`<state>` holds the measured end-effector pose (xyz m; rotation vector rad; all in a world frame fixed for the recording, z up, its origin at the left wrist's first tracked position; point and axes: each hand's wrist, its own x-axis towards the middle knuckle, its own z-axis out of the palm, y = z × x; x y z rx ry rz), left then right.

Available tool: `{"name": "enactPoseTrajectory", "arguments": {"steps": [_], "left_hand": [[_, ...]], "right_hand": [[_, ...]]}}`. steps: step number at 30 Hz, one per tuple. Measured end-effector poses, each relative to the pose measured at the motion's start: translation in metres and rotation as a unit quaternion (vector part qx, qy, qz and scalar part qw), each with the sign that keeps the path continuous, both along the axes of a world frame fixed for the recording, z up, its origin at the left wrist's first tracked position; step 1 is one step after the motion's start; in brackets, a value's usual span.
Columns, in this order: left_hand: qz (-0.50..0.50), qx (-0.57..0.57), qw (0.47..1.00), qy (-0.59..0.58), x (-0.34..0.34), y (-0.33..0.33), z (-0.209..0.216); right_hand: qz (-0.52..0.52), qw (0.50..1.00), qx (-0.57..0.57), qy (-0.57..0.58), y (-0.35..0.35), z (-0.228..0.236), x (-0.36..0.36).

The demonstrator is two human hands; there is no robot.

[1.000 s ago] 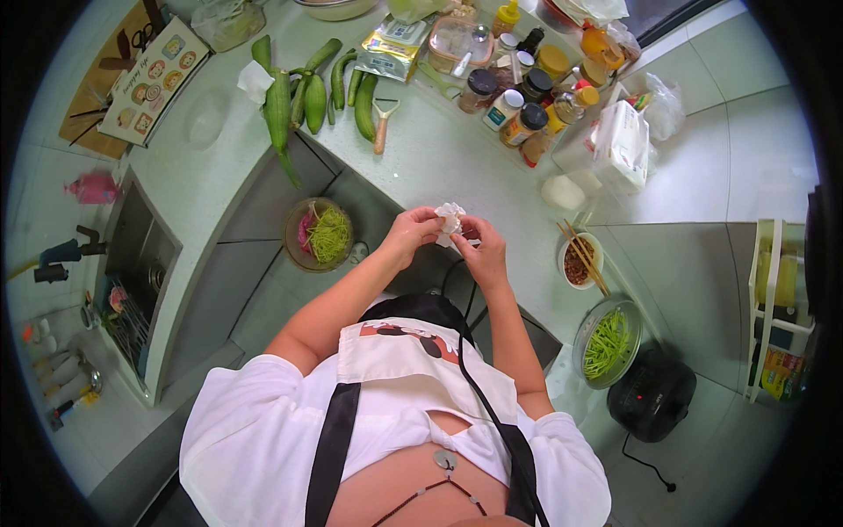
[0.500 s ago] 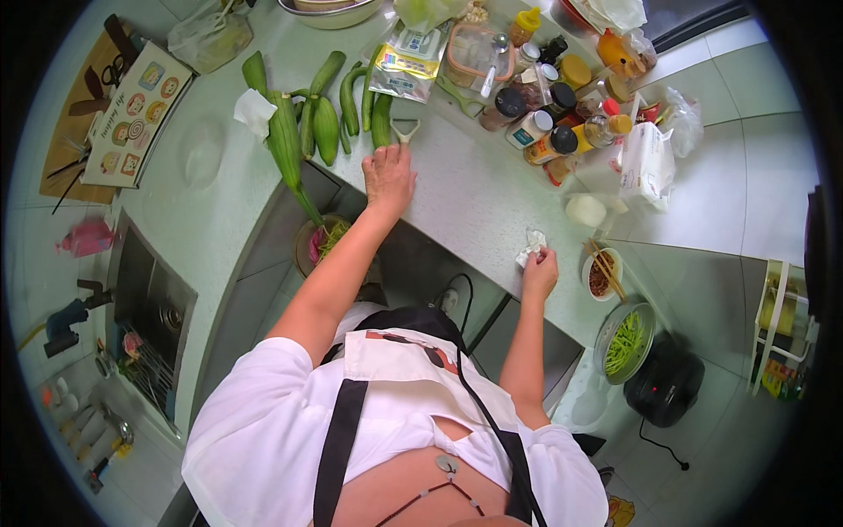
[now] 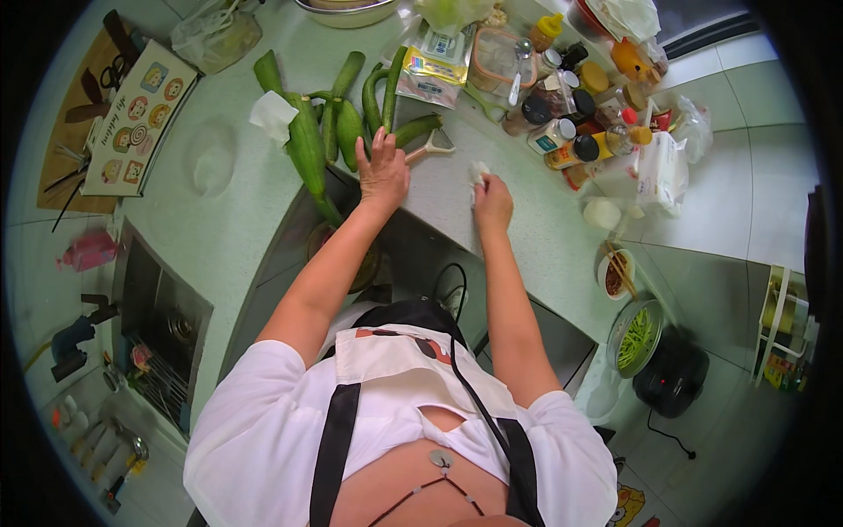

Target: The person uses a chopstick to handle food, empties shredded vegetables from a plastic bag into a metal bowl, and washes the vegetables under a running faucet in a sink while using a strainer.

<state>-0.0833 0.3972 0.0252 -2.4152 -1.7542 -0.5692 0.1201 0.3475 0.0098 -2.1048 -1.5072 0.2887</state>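
Note:
My left hand (image 3: 385,174) is at the counter's front edge with its fingers stretched apart, by the lower ends of several long green gourds (image 3: 305,145). A Y-shaped peeler (image 3: 435,143) lies beside it, its handle end close to my fingers; whether they touch is unclear. A shorter green gourd (image 3: 416,130) lies slanted just behind the peeler. My right hand (image 3: 493,202) is closed on a crumpled white tissue (image 3: 478,172) against the counter top. Another white tissue (image 3: 274,116) rests on the gourds at the left.
Spice jars and bottles (image 3: 555,136) crowd the back right, near a plastic container (image 3: 503,61) with a spoon. At the right stand a bowl with chopsticks (image 3: 617,272) and a bowl of green strips (image 3: 634,338). A sink (image 3: 158,307) is at the left.
My right hand has moved left along the counter with the tissue. My left fingers have spread, and the peeler and shorter gourd have turned to point rightward. The view has shifted slightly.

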Motion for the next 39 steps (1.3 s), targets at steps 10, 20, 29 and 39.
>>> {"name": "enactPoseTrajectory", "arguments": {"steps": [10, 20, 29, 39], "left_hand": [[-0.022, -0.033, 0.999, -0.031, -0.011, 0.004, 0.001], [-0.078, -0.046, 0.942, -0.323, -0.060, -0.051, 0.055], [0.179, -0.020, 0.898, -0.401, -0.174, -0.154, 0.056], [0.272, 0.006, 0.856, -0.440, -0.201, -0.188, 0.062]], "right_hand": [[0.261, 0.964, -0.037, 0.025, -0.037, 0.030, -0.069], [0.246, 0.945, -0.179, 0.119, -0.051, 0.041, -0.081], [0.442, 0.877, -0.165, 0.090, -0.044, 0.055, -0.175], [0.504, 0.849, -0.117, 0.107, -0.057, 0.084, -0.217]]}}
